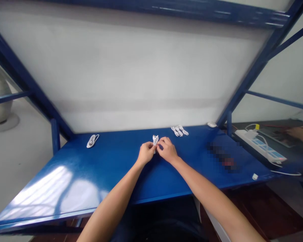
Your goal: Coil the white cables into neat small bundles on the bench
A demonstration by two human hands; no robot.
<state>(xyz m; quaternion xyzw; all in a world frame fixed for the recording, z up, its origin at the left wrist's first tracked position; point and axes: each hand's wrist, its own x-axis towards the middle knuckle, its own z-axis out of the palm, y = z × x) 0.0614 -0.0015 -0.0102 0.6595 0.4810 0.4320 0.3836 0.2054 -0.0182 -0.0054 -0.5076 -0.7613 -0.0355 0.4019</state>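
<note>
Carefully, the left hand (145,153) and right hand (167,150) pinch a small bundled white charging cable (155,140) between closed fingers; a slackened grip could drop it onto the glossy blue metal workbench (111,171).

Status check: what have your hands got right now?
Left hand pinching white cable. Right hand close against it. Other coiled cables lying apart on blue table.

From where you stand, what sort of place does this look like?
Probably a small assembly or packing workstation: a blue steel workbench with coiled white cables on it, and a power strip beside it.
</note>
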